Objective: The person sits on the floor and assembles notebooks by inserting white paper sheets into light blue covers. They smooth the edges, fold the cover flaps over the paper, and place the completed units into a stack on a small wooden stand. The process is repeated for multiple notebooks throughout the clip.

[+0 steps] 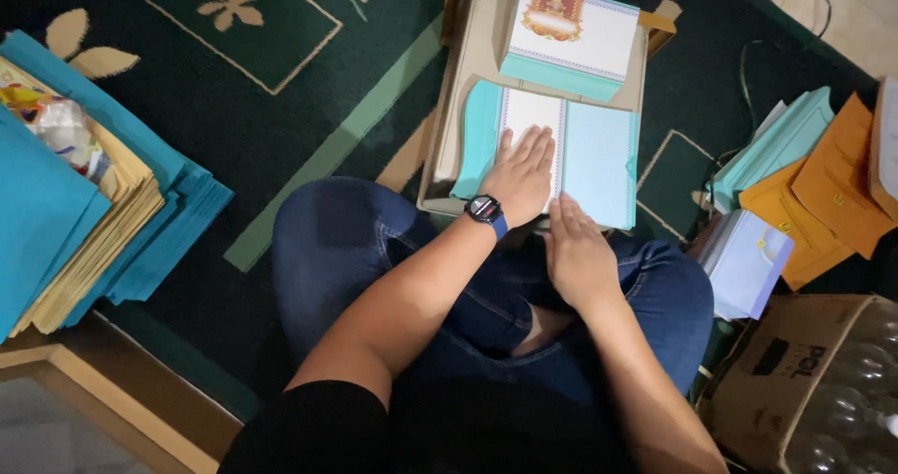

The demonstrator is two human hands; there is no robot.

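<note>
Partly hidden card [535, 119], hands [547, 212] pressing

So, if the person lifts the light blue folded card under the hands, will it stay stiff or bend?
The light blue card looks thin and flat, so it would probably flex if lifted by one edge. It seems light. The left hand presses flat on its white panel, the right hand rests at its near edge; unpressed, it may spring open at the fold.
</note>
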